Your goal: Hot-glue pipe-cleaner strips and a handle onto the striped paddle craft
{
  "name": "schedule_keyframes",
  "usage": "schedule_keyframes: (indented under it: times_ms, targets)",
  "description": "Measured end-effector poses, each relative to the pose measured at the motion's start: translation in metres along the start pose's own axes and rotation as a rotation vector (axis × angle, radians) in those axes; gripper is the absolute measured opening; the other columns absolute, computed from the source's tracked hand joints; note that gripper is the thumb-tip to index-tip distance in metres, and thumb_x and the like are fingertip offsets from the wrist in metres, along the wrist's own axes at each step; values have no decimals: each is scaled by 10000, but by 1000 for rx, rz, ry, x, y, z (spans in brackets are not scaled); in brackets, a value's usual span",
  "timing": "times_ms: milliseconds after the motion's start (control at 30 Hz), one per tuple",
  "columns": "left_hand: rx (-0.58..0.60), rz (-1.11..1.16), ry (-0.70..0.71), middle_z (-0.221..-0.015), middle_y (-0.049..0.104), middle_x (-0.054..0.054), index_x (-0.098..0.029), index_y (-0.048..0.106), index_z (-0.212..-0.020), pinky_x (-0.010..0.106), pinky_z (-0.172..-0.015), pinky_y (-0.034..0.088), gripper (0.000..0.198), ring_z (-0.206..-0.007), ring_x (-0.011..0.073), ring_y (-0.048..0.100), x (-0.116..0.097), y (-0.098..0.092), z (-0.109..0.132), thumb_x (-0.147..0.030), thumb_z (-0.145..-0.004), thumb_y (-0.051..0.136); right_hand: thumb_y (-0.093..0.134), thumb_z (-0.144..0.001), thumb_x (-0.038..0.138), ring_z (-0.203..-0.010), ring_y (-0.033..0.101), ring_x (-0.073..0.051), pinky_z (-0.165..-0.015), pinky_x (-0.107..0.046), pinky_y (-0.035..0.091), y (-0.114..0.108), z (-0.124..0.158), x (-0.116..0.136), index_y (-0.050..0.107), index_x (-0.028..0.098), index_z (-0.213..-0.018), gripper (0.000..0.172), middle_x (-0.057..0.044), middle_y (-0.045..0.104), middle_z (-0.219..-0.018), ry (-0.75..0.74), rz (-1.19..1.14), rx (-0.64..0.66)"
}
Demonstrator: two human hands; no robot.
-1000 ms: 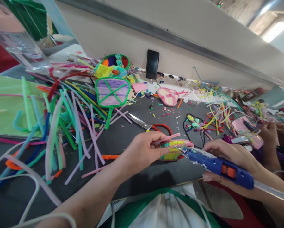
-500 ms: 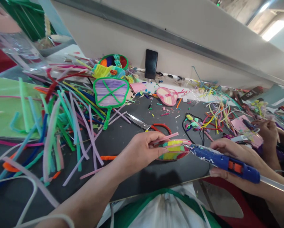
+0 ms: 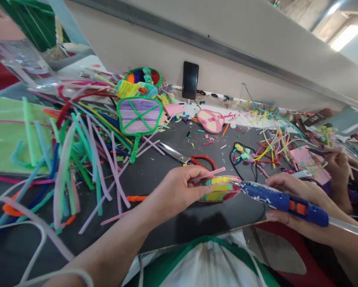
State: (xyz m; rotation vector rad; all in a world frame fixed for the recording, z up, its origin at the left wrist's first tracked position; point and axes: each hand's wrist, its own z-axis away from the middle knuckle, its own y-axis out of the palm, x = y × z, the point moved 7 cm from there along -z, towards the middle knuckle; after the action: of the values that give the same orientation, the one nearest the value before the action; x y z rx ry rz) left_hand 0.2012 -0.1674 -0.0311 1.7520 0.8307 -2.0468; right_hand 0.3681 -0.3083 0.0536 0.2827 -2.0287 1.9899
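Observation:
My left hand (image 3: 183, 185) pinches a colourful striped pipe-cleaner piece (image 3: 219, 188), yellow, green and pink, just above the table's front edge. A short pink pipe cleaner (image 3: 214, 172) sticks out between the same fingers. Wrapped round a blue glue gun (image 3: 268, 198), my right hand (image 3: 298, 195) keeps it nearly level, nozzle pointing left. The nozzle tip is at the upper right part of the striped piece; whether it touches cannot be made out. A clear glue stick (image 3: 348, 228) runs out of the gun's back end.
Scissors (image 3: 193, 160) with red handles lie beyond my left hand. Loose pipe cleaners (image 3: 92, 159) cover the left side; a purple fan shape with green edging (image 3: 140, 115) lies beside them. A phone (image 3: 190, 80) leans on the partition. Another person's hand (image 3: 337, 163) is at far right.
My hands, the striped piece and the glue gun stay almost in place; the nozzle shifts very slightly. At the far right, the other person's hand and a dark pen-like thing have moved a little.

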Motion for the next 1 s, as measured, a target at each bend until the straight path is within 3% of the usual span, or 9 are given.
schedule_keyframes:
  times_ms: [233,500,700,1000]
  targets:
    - [-9,-37,34,-666,598,-28,-186,715,-943,186,-515,371,226,-569,99,495,-1,-1,1,-299,-755,660,604,-795,453,-546,596,-151,-494,-256,397,1,-3,5,503,232,-992,313,13,650,-696,-9,-52,0]
    - [2,-25,41,-697,603,-19,-161,708,-948,188,-538,378,236,-600,104,504,-4,0,1,-288,-756,656,598,-817,415,-473,536,-145,-477,-270,381,7,-10,21,471,250,-1019,290,57,593,-603,-21,-56,77]
    - [2,-54,81,-721,613,-16,-160,709,-921,188,-550,384,205,-610,102,503,-5,1,1,-263,-753,653,610,-814,409,-568,612,-162,-518,-272,434,8,-14,28,474,236,-1048,321,8,674,-748,-52,-9,107]
    - [0,-39,60,-725,608,-19,-165,702,-962,203,-575,443,241,-589,99,515,-1,1,0,-302,-770,658,604,-807,503,-523,558,-141,-482,-249,379,-1,2,-4,483,243,-1045,373,23,620,-672,51,-100,-20]
